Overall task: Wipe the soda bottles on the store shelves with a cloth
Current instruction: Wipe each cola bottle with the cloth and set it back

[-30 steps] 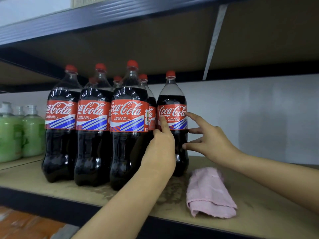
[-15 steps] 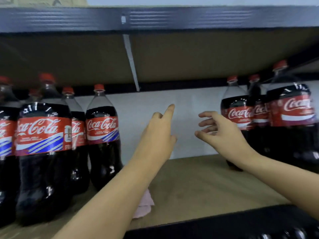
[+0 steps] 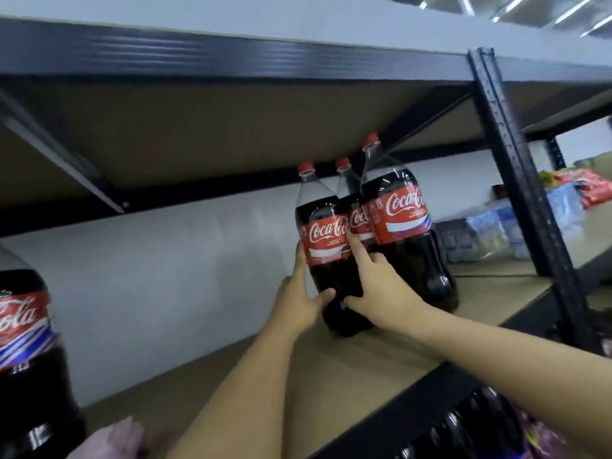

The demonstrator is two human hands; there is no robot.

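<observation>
Now both hands, the left hand [image 3: 299, 301] and the right hand [image 3: 381, 293], have swung rightward from the first group to clasp a dark plastic red-labelled cola bottle [image 3: 328, 256] on the brown shelf board [image 3: 357, 366], leaving the pink cloth [image 3: 112, 440] behind at lower left, so wiping is paused.

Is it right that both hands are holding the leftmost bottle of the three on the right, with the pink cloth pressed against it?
Not quite. The head view shows the left hand and right hand on that bottle, but the cloth lies on the shelf at the lower left, away from it.

The pink cloth [image 3: 109, 440] (blurred) and 1 soda bottle [image 3: 28, 359] are cut off by the edges.
</observation>
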